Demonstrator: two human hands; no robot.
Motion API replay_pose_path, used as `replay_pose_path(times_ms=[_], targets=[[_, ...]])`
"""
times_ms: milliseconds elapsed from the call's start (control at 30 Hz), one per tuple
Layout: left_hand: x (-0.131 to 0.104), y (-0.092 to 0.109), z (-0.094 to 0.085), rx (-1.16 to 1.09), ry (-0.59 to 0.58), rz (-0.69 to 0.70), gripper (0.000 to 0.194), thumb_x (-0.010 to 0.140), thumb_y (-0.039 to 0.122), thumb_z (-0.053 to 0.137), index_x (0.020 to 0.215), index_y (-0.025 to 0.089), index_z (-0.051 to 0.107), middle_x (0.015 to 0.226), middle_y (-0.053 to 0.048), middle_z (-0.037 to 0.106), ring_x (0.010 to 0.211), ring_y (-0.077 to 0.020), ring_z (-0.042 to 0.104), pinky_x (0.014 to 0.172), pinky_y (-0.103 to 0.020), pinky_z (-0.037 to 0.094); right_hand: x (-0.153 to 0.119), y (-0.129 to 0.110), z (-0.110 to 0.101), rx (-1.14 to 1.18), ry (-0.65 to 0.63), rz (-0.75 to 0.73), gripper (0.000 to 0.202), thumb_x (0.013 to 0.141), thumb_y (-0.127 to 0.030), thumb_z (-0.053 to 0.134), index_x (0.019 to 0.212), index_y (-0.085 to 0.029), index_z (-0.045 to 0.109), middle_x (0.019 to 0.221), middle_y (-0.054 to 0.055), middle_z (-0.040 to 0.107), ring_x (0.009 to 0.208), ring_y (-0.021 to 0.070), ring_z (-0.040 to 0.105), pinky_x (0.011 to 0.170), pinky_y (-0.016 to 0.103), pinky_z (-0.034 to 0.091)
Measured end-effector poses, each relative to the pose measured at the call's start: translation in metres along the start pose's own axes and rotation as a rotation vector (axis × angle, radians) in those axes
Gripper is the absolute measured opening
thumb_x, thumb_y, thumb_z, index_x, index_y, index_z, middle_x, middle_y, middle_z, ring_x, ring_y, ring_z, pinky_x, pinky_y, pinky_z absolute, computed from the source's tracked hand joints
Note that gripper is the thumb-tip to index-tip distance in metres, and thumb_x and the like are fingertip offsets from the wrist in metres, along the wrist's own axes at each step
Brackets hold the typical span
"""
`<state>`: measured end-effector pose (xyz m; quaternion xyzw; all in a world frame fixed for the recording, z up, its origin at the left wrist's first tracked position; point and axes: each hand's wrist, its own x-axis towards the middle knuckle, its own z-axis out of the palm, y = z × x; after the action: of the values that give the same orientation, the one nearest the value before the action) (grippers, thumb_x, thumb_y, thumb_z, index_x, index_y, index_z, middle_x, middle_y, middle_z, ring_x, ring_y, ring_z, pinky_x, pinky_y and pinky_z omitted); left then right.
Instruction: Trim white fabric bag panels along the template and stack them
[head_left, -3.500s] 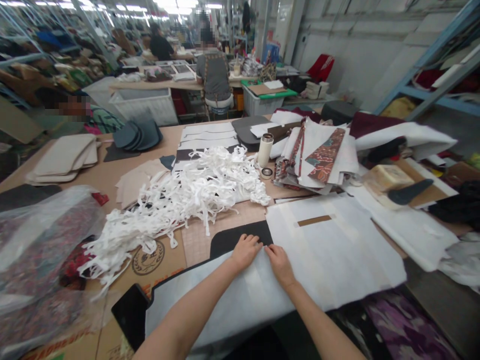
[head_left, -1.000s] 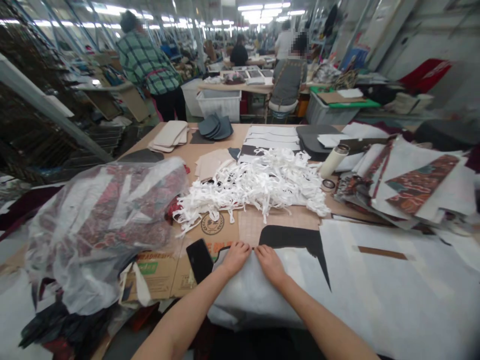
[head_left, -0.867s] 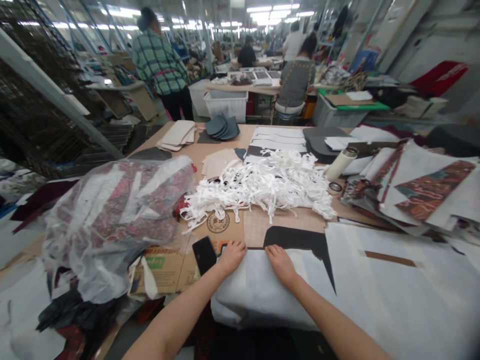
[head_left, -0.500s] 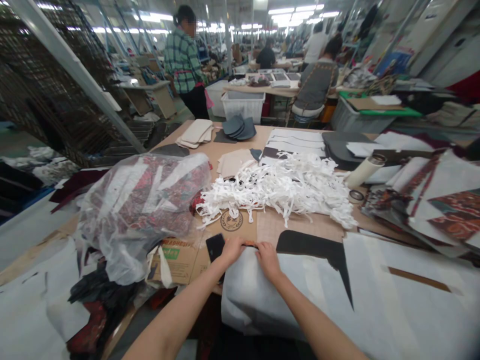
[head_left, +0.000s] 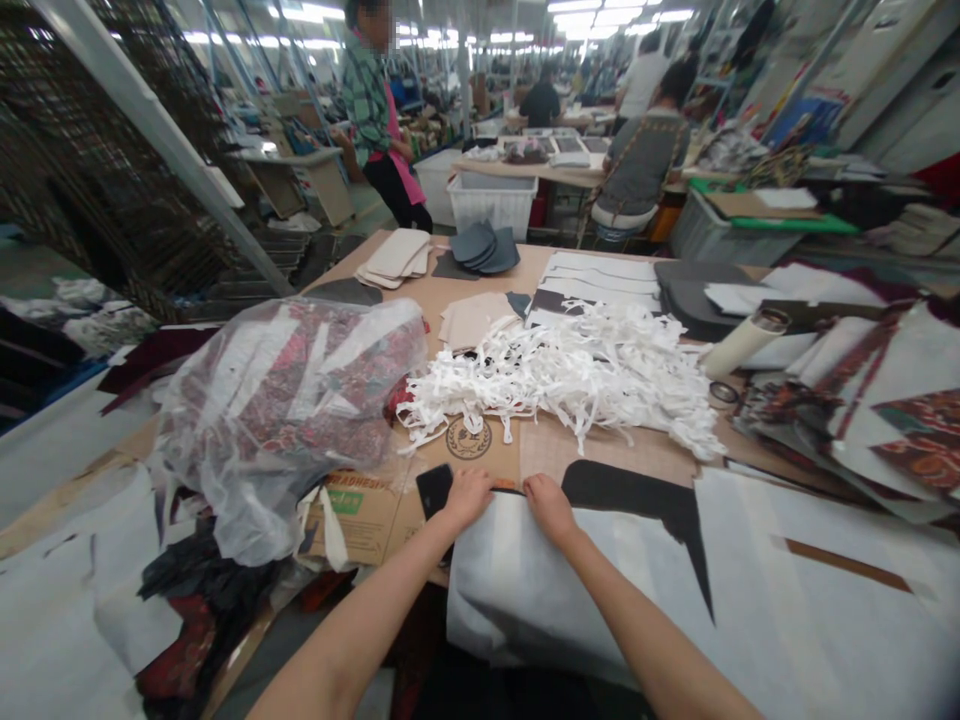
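A large white-backed sheet (head_left: 510,590) hangs over the near edge of the table, its top edge showing a dark line. My left hand (head_left: 471,497) grips the top left corner of this sheet, fingers curled over it. A short distance to the right, my right hand (head_left: 550,507) is closed on the same edge. Both thumbs and fingertips are partly hidden. Beside my left hand lies a black phone (head_left: 433,488), partly covered by the hand and forearm. A dark grey flat piece (head_left: 619,485) lies just beyond the sheet, right of my right hand.
White strips (head_left: 555,370) lie heaped ahead. A clear plastic bag (head_left: 292,400) of patterned material sits left. At right stand a cream flask (head_left: 746,340), a tape roll (head_left: 722,393) and layered patterned pieces (head_left: 892,400). A co-worker (head_left: 379,120) stands beyond the table.
Both hands keep hold of the sheet's edge, and my right hand sits slightly farther from my left. The standing co-worker has turned, showing more pink apron. The view has shifted slightly.
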<state>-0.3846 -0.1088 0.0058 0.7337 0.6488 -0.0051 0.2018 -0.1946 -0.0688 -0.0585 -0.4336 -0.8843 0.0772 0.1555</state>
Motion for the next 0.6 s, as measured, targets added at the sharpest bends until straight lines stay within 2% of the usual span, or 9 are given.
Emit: replay_pose_path(times_ms=[133,333,467,600], targets=[[0.003,0.008,0.001,-0.024,-0.011,0.036,0.025,0.085,0.025,0.048,0.106,0.027,0.061,0.102,-0.004,0.061,0.101,-0.0207,0.049,0.084,-0.035,0.032,-0.005,-0.007,-0.003,0.162,-0.001,-0.002,0.010,0.085,-0.015,0.048,0.087,-0.018,0.057,0.083,0.005,0.058,0.083,0.0187,0.052,0.072,0.030,0.041],[0.001,0.001,0.011,-0.025,0.052,0.123,0.025,0.090,0.030,0.041,0.099,0.030,0.065,0.096,-0.001,0.062,0.095,-0.0173,0.049,0.083,-0.033,0.030,-0.009,-0.015,-0.001,0.129,-0.037,0.011,0.011,0.086,-0.013,0.047,0.082,-0.018,0.057,0.083,0.004,0.058,0.083,0.0192,0.051,0.072,0.031,0.041],[-0.002,-0.007,0.012,0.070,0.060,0.240,0.024,0.091,0.025,0.041,0.101,0.027,0.063,0.095,-0.003,0.062,0.093,-0.0172,0.048,0.085,-0.034,0.028,-0.013,-0.014,0.001,0.043,-0.015,-0.091,0.014,0.088,-0.014,0.046,0.090,-0.019,0.059,0.086,0.005,0.059,0.084,0.0195,0.051,0.073,0.032,0.040],[-0.005,-0.008,0.008,0.161,0.060,0.379,0.024,0.091,0.021,0.039,0.101,0.021,0.061,0.094,-0.006,0.061,0.092,-0.0183,0.048,0.086,-0.035,0.028,-0.018,-0.018,-0.002,-0.077,-0.016,-0.197,0.025,0.088,-0.012,0.045,0.109,-0.019,0.056,0.094,0.007,0.059,0.086,0.0206,0.051,0.074,0.034,0.040]])
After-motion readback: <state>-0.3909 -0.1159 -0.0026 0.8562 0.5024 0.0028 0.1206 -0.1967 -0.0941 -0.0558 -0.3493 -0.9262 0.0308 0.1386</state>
